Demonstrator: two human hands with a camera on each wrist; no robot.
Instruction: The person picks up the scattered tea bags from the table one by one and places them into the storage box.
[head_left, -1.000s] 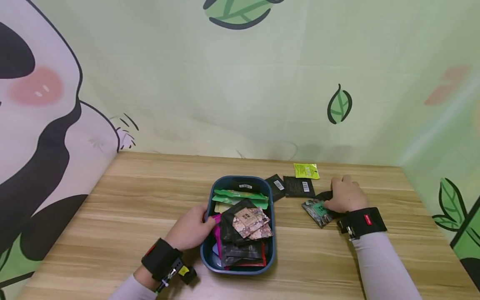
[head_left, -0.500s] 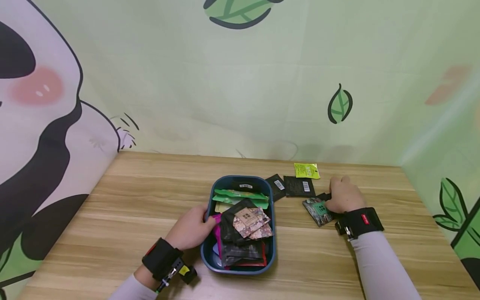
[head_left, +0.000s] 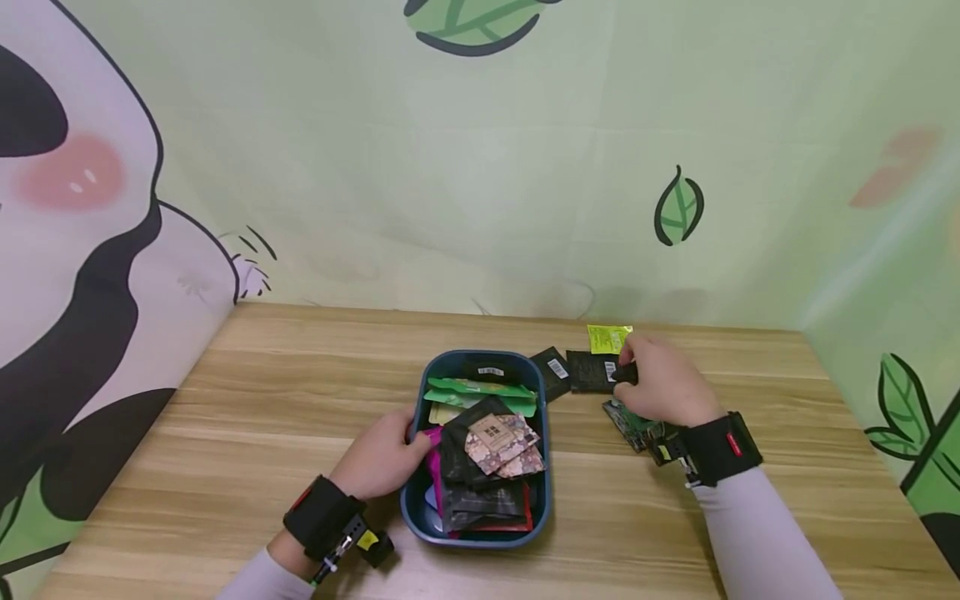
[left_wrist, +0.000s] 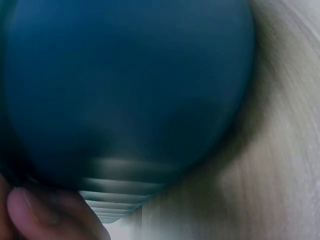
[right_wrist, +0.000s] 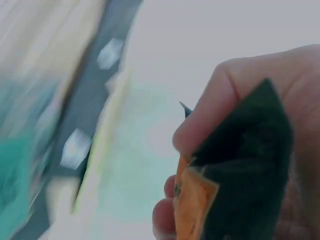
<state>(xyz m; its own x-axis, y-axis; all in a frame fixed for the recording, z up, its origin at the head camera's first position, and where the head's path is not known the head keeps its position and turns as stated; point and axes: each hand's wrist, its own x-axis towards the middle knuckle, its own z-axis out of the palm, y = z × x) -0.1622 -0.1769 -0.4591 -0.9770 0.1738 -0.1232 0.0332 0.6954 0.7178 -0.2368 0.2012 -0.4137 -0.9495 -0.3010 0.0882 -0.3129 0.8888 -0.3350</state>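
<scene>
My left hand [head_left: 382,454] grips the left rim of a dark blue plastic basket [head_left: 480,546], thumb over the inside edge; the left wrist view is mostly filled by its ribbed outer wall [left_wrist: 125,90]. In the basket lie flat sachets: a floral-print one [head_left: 491,437], green ones [head_left: 480,392], and several black ones. My right hand [head_left: 667,385] pinches a small black sachet with an orange patch [right_wrist: 195,205] between thumb and fingers, above the table. Below that hand a patterned sachet with a green label [head_left: 626,423] lies partly covered.
Two black sachets with white barcode labels, one [head_left: 553,373] close by the basket and one [head_left: 588,372] beside it, lie on the wooden table [head_left: 262,417]. Behind them is a yellow sachet [head_left: 607,338]. A printed cloth wall [head_left: 375,208] rises at the table's back edge.
My right hand has picked the black sachet up from beside the patterned one and moved it left, over the black barcode sachet. My left hand stays on the rim.
</scene>
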